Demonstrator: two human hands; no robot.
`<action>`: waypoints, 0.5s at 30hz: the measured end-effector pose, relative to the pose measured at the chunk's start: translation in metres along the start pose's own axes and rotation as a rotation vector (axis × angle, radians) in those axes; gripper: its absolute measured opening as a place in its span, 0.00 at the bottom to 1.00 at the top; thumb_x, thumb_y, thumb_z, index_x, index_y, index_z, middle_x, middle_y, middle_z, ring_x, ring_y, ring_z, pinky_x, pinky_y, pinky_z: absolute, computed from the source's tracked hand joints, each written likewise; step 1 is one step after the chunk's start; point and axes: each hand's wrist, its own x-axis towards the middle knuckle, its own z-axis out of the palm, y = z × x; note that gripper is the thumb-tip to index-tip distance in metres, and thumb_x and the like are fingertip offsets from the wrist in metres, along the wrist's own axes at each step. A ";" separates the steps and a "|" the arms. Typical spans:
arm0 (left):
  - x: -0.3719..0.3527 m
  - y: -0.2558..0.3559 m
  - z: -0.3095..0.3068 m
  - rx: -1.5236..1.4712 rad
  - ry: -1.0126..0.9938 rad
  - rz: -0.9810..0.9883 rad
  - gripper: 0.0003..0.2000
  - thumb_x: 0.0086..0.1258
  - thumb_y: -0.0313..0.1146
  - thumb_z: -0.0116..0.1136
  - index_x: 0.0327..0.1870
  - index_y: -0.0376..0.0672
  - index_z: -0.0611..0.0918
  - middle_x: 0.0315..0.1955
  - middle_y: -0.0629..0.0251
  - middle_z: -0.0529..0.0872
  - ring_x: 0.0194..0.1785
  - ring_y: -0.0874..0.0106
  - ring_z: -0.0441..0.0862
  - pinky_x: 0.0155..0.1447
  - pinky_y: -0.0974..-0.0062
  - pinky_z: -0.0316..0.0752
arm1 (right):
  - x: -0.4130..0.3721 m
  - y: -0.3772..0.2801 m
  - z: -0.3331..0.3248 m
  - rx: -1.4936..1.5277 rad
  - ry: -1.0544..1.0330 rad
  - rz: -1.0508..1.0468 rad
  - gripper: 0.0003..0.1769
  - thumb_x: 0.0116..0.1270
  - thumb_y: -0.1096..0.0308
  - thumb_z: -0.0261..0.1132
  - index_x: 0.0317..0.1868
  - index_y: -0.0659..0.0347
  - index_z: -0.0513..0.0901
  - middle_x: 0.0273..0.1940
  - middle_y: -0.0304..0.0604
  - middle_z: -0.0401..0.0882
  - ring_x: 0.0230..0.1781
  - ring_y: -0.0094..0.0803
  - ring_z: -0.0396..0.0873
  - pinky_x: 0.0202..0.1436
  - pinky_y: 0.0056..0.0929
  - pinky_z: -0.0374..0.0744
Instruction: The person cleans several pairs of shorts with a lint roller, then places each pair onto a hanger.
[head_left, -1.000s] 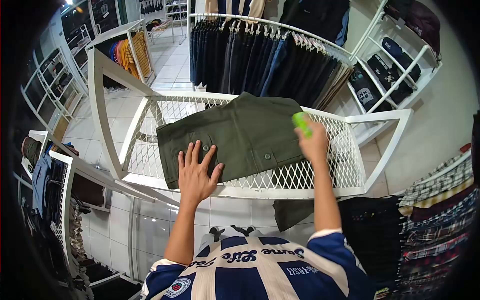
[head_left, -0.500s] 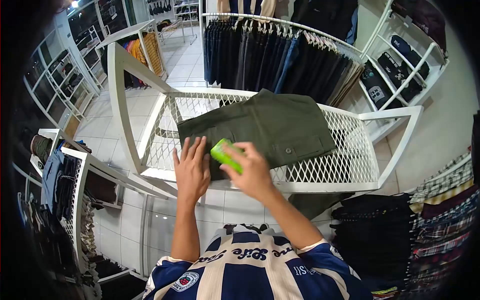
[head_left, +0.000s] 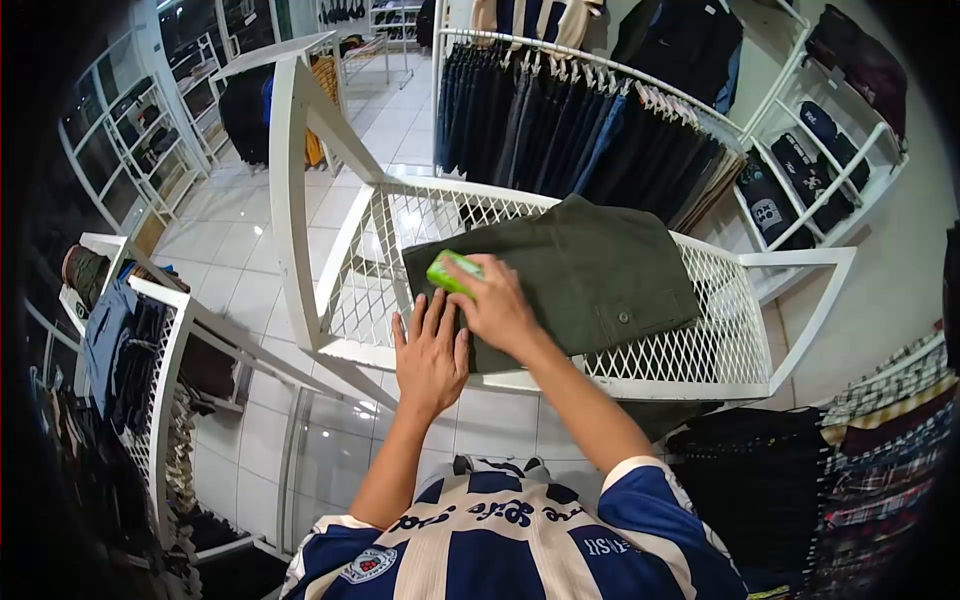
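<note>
Right grip (head_left: pixel 495 312) clamped on green block (head_left: pixel 452 272), left grip (head_left: pixel 430 360) splayed on folded olive fabric (head_left: pixel 590 265)

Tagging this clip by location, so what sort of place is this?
Most likely a clothing shop: a curved rail of hanging trousers, shelved folded garments, and olive trousers spread on a white mesh table, where the right hand holds a green block on them.

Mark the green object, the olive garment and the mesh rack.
green object (head_left: pixel 450 271): head view, its upper face.
olive garment (head_left: pixel 590 255): head view, middle of the fabric.
mesh rack (head_left: pixel 700 345): head view, bare mesh at right.
</note>
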 end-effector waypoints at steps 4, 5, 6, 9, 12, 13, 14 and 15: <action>-0.001 -0.001 0.003 -0.041 0.032 0.001 0.26 0.81 0.43 0.47 0.76 0.44 0.72 0.78 0.60 0.69 0.82 0.55 0.60 0.83 0.39 0.45 | 0.002 0.156 -0.069 -0.304 0.031 0.456 0.16 0.65 0.62 0.72 0.50 0.58 0.85 0.51 0.58 0.82 0.48 0.55 0.82 0.49 0.51 0.80; -0.004 -0.001 0.003 -0.048 0.033 0.001 0.26 0.81 0.43 0.47 0.76 0.44 0.72 0.78 0.60 0.69 0.82 0.55 0.60 0.83 0.39 0.45 | -0.007 0.186 -0.107 -0.430 0.076 0.648 0.14 0.64 0.62 0.72 0.48 0.59 0.85 0.45 0.56 0.85 0.44 0.54 0.85 0.44 0.49 0.81; -0.005 0.000 0.003 -0.048 0.036 -0.005 0.26 0.81 0.43 0.47 0.76 0.44 0.72 0.78 0.61 0.69 0.82 0.55 0.61 0.83 0.39 0.45 | -0.030 0.248 -0.125 -0.488 0.139 0.777 0.15 0.64 0.65 0.72 0.50 0.59 0.86 0.38 0.53 0.87 0.37 0.51 0.87 0.40 0.48 0.82; 0.003 0.001 0.003 -0.068 0.063 -0.015 0.26 0.81 0.42 0.47 0.76 0.44 0.73 0.77 0.60 0.70 0.81 0.55 0.61 0.83 0.40 0.45 | -0.032 0.218 -0.142 -0.519 0.264 0.737 0.18 0.64 0.63 0.74 0.53 0.57 0.88 0.43 0.54 0.90 0.43 0.51 0.89 0.48 0.47 0.84; 0.002 0.000 0.002 -0.056 0.050 -0.011 0.25 0.81 0.42 0.48 0.75 0.44 0.74 0.77 0.60 0.71 0.81 0.55 0.62 0.83 0.41 0.45 | -0.015 0.068 -0.092 -0.135 0.224 0.370 0.22 0.61 0.60 0.78 0.53 0.59 0.88 0.54 0.54 0.85 0.54 0.52 0.84 0.59 0.43 0.80; 0.001 0.000 0.002 -0.060 0.031 0.015 0.25 0.81 0.42 0.48 0.75 0.44 0.74 0.77 0.60 0.71 0.81 0.55 0.62 0.83 0.41 0.45 | -0.025 0.047 -0.069 0.108 0.089 0.261 0.23 0.60 0.58 0.79 0.54 0.56 0.89 0.58 0.54 0.81 0.58 0.52 0.80 0.64 0.43 0.78; 0.002 0.000 0.002 -0.050 0.030 0.005 0.25 0.81 0.42 0.48 0.76 0.44 0.73 0.77 0.60 0.71 0.81 0.55 0.62 0.83 0.42 0.45 | -0.034 0.038 -0.057 0.064 0.047 0.156 0.23 0.59 0.61 0.79 0.54 0.58 0.88 0.58 0.54 0.82 0.59 0.53 0.80 0.64 0.45 0.78; 0.004 -0.001 0.002 -0.041 0.033 -0.009 0.25 0.81 0.42 0.47 0.76 0.44 0.73 0.77 0.60 0.71 0.81 0.55 0.62 0.84 0.43 0.45 | -0.041 0.038 -0.050 0.018 0.001 0.047 0.23 0.58 0.63 0.79 0.54 0.59 0.87 0.57 0.54 0.82 0.59 0.54 0.80 0.65 0.46 0.77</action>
